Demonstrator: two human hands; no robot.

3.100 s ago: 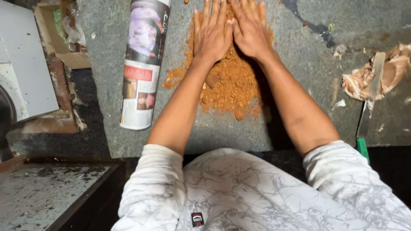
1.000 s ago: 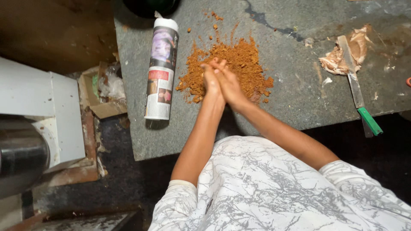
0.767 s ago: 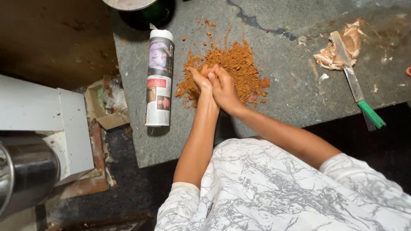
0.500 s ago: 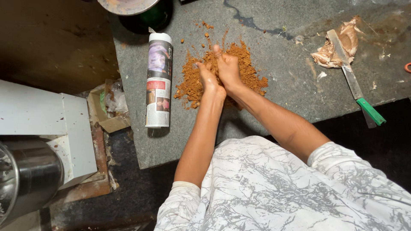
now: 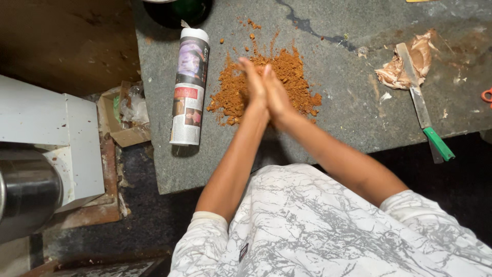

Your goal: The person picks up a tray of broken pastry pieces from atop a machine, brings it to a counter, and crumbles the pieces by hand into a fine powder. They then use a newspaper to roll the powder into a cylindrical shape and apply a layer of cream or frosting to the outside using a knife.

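A: Edges first. The grey stone slab ends in a near edge just in front of the person's white marbled shirt, and its left edge runs past the rolled newspaper tube. Bare slab lies between the pile and the knife on the right.

B: Containers?

A: An open brown cardboard box sits below the slab's left edge with crumpled plastic in it. A dark green round vessel at the top edge is cut off, contents unreadable.

B: Hands?

A: The left hand and right hand are pressed palm to palm, fingers straight and pointing away, gripping nothing as far as I can tell. They hover over the loose orange-brown powder pile in the slab's middle, possibly touching it, blurred. Forearms converge from the body.

B: Right side?

A: A flat metal knife with a green handle lies on a tan paste lump.
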